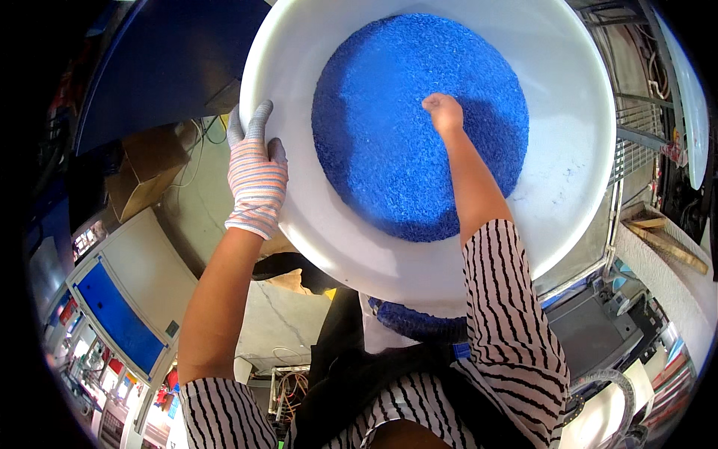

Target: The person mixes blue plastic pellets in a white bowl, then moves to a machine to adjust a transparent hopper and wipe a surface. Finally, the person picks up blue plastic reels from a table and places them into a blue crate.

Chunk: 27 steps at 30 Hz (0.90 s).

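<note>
Left: gloved left hand at the left rim of the white tub, fingers slightly apart, touching the edge, thumb side nearer. Can't tell whether it grips or just rests. Best kept there, I'd say, wrist relaxed, so the tub doesn't shift.

Middle: blue granules lie in the tub's bottom, fairly level. For working them by hand, small shallow strokes seem best, from the wall inward, so nothing gets flicked out.

Right of middle: bare right hand over the granules, fingers curled in. How tightly, whether it touches the surface, or has granules inside: can't tell. Sleeve crosses the near rim; better held clear.

Far right: a few specks on the tub wall; worth brushing down.
</note>
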Available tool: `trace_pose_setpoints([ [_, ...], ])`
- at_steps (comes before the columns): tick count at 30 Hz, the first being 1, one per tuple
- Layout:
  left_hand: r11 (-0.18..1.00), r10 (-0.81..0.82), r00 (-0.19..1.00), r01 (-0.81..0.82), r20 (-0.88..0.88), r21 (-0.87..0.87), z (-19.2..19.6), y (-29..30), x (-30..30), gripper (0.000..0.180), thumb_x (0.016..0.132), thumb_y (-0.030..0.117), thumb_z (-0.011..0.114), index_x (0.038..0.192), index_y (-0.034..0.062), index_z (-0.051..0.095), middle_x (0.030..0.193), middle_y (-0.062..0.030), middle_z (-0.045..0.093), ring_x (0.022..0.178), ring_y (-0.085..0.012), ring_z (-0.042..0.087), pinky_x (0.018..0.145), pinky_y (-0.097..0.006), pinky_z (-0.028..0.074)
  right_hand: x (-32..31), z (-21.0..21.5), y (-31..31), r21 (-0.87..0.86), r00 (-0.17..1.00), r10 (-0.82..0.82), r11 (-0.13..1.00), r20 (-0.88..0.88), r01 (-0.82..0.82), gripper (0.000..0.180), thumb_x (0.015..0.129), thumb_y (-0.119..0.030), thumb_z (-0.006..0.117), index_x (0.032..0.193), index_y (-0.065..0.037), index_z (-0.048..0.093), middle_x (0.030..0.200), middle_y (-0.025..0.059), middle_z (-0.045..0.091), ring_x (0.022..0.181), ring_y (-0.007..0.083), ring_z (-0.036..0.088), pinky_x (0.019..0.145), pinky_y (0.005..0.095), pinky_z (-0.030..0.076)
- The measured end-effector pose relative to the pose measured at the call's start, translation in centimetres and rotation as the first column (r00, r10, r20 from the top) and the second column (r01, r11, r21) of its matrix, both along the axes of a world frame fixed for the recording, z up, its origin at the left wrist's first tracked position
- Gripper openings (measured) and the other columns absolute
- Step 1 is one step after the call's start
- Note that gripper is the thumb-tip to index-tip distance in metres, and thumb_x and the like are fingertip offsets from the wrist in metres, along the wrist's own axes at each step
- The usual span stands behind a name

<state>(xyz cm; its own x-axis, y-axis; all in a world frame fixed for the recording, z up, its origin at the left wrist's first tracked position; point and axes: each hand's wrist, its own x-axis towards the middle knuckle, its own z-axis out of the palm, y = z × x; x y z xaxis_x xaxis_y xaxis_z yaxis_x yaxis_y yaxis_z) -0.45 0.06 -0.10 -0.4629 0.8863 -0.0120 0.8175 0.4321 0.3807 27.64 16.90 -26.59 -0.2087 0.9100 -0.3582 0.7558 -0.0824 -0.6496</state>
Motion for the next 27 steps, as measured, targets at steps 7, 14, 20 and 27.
trace_pose_setpoints([
  [7,1.0,0.008,1.0,-0.008,0.018,0.004,-0.2,-0.1,-0.1,0.06,0.079,-0.007,0.055,0.132,0.0206,0.052,0.142,-0.0222,0.037,0.121,-0.0397,0.05,0.098,-0.039,0.048,-0.2,0.3,0.3,-0.076,1.0,-0.014,0.997,-0.004,0.013,0.014,0.077,-0.024,0.07,0.086,-0.014,0.074,0.094,0.0114,0.069,0.09,0.0286,0.065,0.081,0.0396,0.051],
  [14,1.0,0.014,1.0,-0.014,0.028,-0.003,-0.1,-0.1,-0.1,0.06,0.08,-0.007,0.054,0.133,0.0206,0.052,0.143,-0.0222,0.036,0.121,-0.0394,0.051,0.098,-0.039,0.048,-0.5,0.3,0.7,-0.075,0.993,0.067,0.995,0.093,-0.06,0.014,0.08,-0.023,0.067,0.087,-0.013,0.073,0.099,0.0106,0.068,0.092,0.0292,0.064,0.083,0.04,0.051],
  [20,1.0,0.024,1.0,-0.024,0.019,-0.016,0.0,0.4,0.1,0.058,0.08,-0.006,0.055,0.132,0.0202,0.053,0.143,-0.0214,0.037,0.12,-0.0392,0.051,0.097,-0.039,0.049,0.2,-1.1,0.6,-0.03,0.999,0.02,0.999,-0.038,-0.021,0.014,0.082,-0.021,0.066,0.091,-0.012,0.072,0.094,0.0105,0.069,0.089,0.0257,0.065,0.079,0.0386,0.051],
  [27,0.999,0.032,0.999,-0.031,0.02,-0.034,0.1,0.0,0.0,0.057,0.08,-0.004,0.055,0.132,0.0214,0.053,0.143,-0.0208,0.037,0.119,-0.0388,0.052,0.096,-0.039,0.049,0.4,3.8,0.0,-0.39,0.863,-0.302,0.911,-0.405,0.136,0.013,0.086,-0.016,0.068,0.092,-0.004,0.068,0.08,-0.0008,0.061,0.069,0.0103,0.053,0.061,0.0265,0.044],
])
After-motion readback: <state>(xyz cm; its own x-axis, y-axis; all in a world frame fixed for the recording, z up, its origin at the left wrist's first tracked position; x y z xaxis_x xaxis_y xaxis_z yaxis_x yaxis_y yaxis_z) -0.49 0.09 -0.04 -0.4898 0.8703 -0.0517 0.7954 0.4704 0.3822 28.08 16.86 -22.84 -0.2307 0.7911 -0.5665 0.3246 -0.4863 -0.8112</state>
